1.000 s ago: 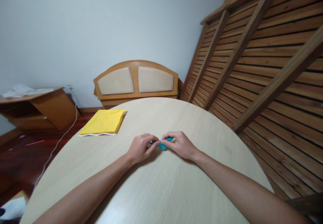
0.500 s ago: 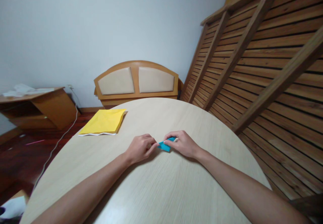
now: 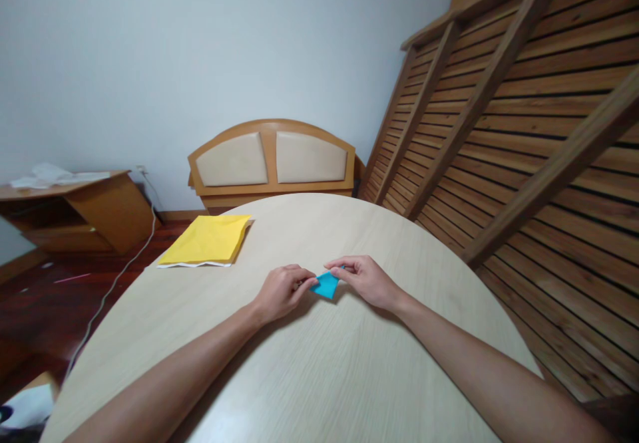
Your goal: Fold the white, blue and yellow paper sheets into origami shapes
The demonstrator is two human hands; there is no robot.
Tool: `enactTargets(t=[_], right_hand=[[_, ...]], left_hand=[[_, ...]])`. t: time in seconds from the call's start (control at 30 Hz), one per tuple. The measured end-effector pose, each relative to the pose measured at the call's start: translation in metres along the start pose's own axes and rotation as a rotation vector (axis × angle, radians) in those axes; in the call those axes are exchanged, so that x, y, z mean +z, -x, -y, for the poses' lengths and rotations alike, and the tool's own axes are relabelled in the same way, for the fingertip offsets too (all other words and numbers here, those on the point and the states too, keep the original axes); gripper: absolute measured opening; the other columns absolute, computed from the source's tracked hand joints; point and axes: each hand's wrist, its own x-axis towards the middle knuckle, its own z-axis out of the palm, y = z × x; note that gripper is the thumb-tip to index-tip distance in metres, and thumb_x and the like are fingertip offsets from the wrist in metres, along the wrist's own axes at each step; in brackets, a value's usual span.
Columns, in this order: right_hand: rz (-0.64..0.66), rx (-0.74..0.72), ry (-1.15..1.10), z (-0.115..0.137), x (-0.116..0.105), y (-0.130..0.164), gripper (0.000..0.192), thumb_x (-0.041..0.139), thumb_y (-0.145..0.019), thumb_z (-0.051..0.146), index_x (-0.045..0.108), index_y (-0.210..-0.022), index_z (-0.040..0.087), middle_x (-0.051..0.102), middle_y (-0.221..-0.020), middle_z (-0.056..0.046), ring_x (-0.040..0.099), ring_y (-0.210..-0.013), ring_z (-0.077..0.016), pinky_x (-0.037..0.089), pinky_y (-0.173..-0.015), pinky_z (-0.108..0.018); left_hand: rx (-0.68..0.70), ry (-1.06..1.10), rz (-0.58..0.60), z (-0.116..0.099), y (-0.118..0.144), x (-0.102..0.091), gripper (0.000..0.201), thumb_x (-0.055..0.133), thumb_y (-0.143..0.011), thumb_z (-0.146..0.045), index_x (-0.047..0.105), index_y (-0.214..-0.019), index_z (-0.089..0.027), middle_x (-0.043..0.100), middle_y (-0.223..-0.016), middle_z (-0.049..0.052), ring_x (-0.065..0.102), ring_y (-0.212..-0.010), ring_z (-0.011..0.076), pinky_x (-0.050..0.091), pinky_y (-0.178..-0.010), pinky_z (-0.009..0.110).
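Two forearms run up from frame bottom to centre. Left hand & right hand each pinch one side of a small blue folded paper, held just above the round table, mid-frame. Vs 1 s ago the paper shows more face, a wider flap: prob. being unfolded/turned. Farther back, centre-left, a yellow sheet lies flat; behind it a padded headboard.

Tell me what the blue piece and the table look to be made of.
Blue piece: likely thin matte paper, with sharp folded edges, pinched by both hands. Table: pale wood or wood-look laminate, with fine straight grain lines and a soft sheen.
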Motion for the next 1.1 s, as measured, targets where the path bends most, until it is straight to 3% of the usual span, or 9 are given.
enactTargets(t=[0.2,0.37,0.5,0.6,0.7,0.8,1.1], right_hand=[[-0.008,0.004,-0.001,-0.005,0.005,0.0,0.032,0.056,-0.093,0.038,0.072,-0.111,0.017,0.075,-0.102,-0.008,0.067,-0.093,-0.0214,0.05,-0.086,-0.036],[-0.041,0.012,-0.11,-0.006,0.015,0.001,0.045,0.062,-0.09,0.037,0.058,-0.129,0.016,0.071,-0.086,-0.004,0.067,-0.082,-0.0177,0.052,-0.077,-0.032],[-0.011,0.029,-0.214,-0.005,0.021,0.001,0.032,0.07,-0.083,0.036,0.067,-0.106,0.014,0.071,-0.086,-0.005,0.068,-0.081,-0.0181,0.054,-0.076,-0.032],[-0.001,0.061,-0.25,-0.004,0.022,0.001,0.025,0.072,-0.081,0.036,0.07,-0.093,0.014,0.074,-0.09,-0.008,0.07,-0.085,-0.0201,0.054,-0.08,-0.034],[0.031,0.055,-0.219,-0.004,0.021,0.001,0.023,0.071,-0.081,0.035,0.072,-0.09,0.014,0.075,-0.089,-0.008,0.071,-0.083,-0.02,0.054,-0.079,-0.034],[0.062,0.06,-0.206,-0.005,0.022,0.002,0.022,0.071,-0.082,0.034,0.073,-0.092,0.015,0.076,-0.09,-0.008,0.071,-0.081,-0.0196,0.054,-0.077,-0.033],[0.062,0.071,-0.209,0.003,0.015,-0.001,0.025,0.068,-0.082,0.035,0.076,-0.095,0.015,0.077,-0.092,-0.008,0.071,-0.087,-0.0216,0.053,-0.086,-0.037]], left_hand=[[-0.064,0.079,0.045,-0.003,0.001,0.003,0.029,0.051,-0.095,-0.036,0.074,-0.093,-0.018,0.074,-0.082,0.006,0.066,-0.072,0.0169,0.048,-0.066,0.025],[-0.089,0.126,-0.012,-0.008,0.001,0.002,0.028,0.051,-0.094,-0.035,0.072,-0.091,-0.017,0.073,-0.076,0.005,0.064,-0.064,0.0152,0.047,-0.06,0.024],[-0.161,0.242,-0.121,-0.007,-0.001,0.004,0.03,0.051,-0.095,-0.038,0.069,-0.092,-0.015,0.073,-0.076,0.006,0.064,-0.064,0.015,0.048,-0.059,0.024],[-0.2,0.305,-0.141,-0.004,-0.001,0.006,0.031,0.051,-0.095,-0.04,0.067,-0.093,-0.014,0.073,-0.075,0.007,0.065,-0.064,0.0152,0.048,-0.057,0.023],[-0.2,0.312,-0.099,-0.004,0.0,0.007,0.032,0.051,-0.095,-0.04,0.067,-0.098,-0.013,0.072,-0.072,0.006,0.062,-0.058,0.0137,0.044,-0.052,0.022],[-0.197,0.304,-0.075,-0.005,-0.001,0.006,0.035,0.05,-0.095,-0.042,0.069,-0.09,-0.013,0.069,-0.069,0.005,0.058,-0.056,0.0127,0.042,-0.052,0.022],[-0.308,0.473,-0.11,-0.004,-0.003,0.01,0.041,0.053,-0.09,-0.052,0.062,-0.083,-0.012,0.06,-0.065,0.003,0.051,-0.057,0.0121,0.039,-0.051,0.022]])
